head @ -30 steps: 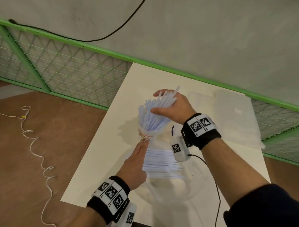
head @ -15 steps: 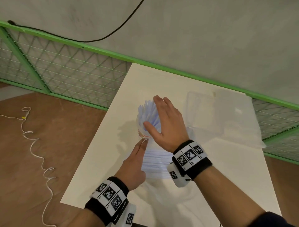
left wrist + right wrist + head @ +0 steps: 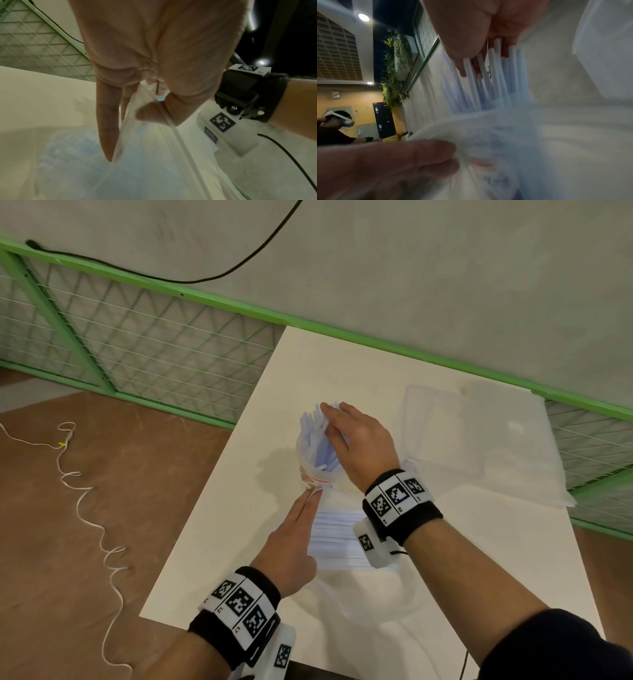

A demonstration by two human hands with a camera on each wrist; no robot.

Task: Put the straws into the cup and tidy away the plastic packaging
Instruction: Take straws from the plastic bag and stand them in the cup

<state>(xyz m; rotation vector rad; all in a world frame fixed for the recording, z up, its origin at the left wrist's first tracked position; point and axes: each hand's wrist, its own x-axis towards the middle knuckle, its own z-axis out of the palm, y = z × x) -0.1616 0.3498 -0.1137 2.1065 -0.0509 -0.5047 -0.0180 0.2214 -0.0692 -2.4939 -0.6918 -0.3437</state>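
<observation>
Many pale blue plastic straws [image 3: 320,440] upright in clear plastic cup [image 3: 310,470] on white table [image 3: 462,542], right hand [image 3: 359,446] flat-fingered on their tops, left hand [image 3: 291,546] pinching clear plastic packaging [image 3: 154,155] beside cup, more straws inside.

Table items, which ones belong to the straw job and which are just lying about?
In the job:
- straws in the cup
- straws in plastic packaging, pinched by left hand
- right hand on the straws

Lying about:
- white cord on floor
- black cable on wall

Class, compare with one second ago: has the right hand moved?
Yes. The right hand has dropped from gripping the straws to flat on their tips, nearer the cup.
</observation>
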